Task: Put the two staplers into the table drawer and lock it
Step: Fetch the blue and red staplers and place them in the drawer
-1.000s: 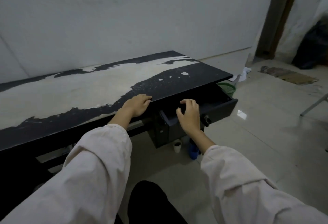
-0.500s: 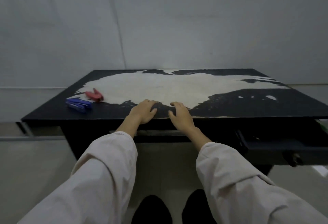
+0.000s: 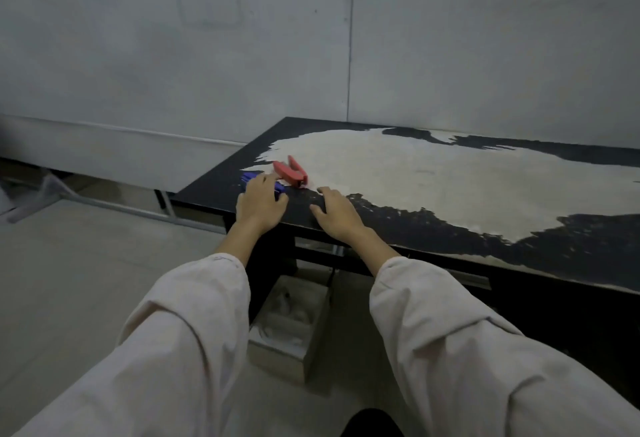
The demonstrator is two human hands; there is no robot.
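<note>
A red stapler (image 3: 291, 173) lies on the black table (image 3: 433, 229) near its left end, on the edge of the worn pale patch. Just in front of it lies a blue stapler (image 3: 250, 177), mostly covered by my left hand (image 3: 260, 203), whose fingers rest over it, spread. Whether they grip it I cannot tell. My right hand (image 3: 337, 213) lies flat on the tabletop with fingers apart, a little right of the red stapler and not touching it. The drawer is out of view.
A grey wall stands close behind the table. A pale open box (image 3: 289, 327) sits on the floor under the table's left end. Metal frame bars (image 3: 104, 206) lie on the floor at the left.
My view has swung left along the table. My right hand left the open drawer and both hands slid left along the edge; my left hand now covers the blue stapler.
</note>
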